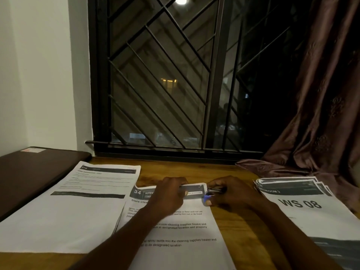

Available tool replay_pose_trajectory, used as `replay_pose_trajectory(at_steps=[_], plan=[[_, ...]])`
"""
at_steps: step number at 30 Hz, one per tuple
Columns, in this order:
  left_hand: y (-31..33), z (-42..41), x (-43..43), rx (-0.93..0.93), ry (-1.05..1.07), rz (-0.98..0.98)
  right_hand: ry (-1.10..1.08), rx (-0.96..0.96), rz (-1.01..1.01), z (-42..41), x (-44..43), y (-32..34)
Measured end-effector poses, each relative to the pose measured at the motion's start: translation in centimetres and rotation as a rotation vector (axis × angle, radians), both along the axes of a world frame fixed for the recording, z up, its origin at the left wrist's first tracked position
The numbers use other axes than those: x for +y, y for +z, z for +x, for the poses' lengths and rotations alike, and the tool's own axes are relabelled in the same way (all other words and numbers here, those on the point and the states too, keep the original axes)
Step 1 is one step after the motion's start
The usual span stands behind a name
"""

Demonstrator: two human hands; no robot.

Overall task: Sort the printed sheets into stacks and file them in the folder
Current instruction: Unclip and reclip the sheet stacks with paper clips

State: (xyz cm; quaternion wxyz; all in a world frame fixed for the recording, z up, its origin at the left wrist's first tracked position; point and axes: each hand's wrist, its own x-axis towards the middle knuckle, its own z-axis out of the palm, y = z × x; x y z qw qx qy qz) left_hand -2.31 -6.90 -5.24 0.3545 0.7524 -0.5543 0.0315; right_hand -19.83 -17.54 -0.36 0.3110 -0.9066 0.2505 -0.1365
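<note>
Pinching the far edge of the kitchen sheets (175, 230) with left hand (169, 195); gripping a stapler-like tool (214, 190) at their far-right corner with right hand (233, 193), the nearer. Long axis running away from the body, flat on bench (243, 230).

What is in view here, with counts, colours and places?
left sheets: one pile, white, black print, table left.
middle sheets: one pile, white, headed 34, table centre, under both hands.
right stack: one, fanned, white and dark grey, marked WS 08, table right.
dark flat case: one, dark brown, far left; perhaps the folder.
small tool: one, blue and metal, perhaps a stapler, at middle sheets' top right corner.
table: one, brown wood.
window grille: one, black, behind table.
curtain: one, brown, right.
left hand: grips middle sheets' top edge.
right hand: holds the small tool.
</note>
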Motion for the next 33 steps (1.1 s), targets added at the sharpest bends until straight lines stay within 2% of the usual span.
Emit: replay_pose_trajectory(at_steps=[10, 18, 21, 29, 33], plan=[[0.0, -0.2, 0.1, -0.142, 0.017, -0.006, -0.074, -0.071, -0.138, 2.5, 0.7, -1.7], [0.1, -0.1, 0.2, -0.067, -0.139, 0.006, -0.138, -0.059, -0.255, 2.8, 0.5, -2.5], [0.1, -0.2, -0.1, -0.043, -0.119, 0.007, -0.161, -0.032, -0.311, 3.0, 0.4, -2.7], [0.1, -1.4, -0.6, -0.396, 0.036, 0.046, -0.194, -0.032, -0.376, 3.3, 0.7, -3.1], [0.0, -1.9, -0.4, -0.443, 0.059, 0.052, -0.203, -0.039, -0.399, 3.4, 0.9, -3.0]])
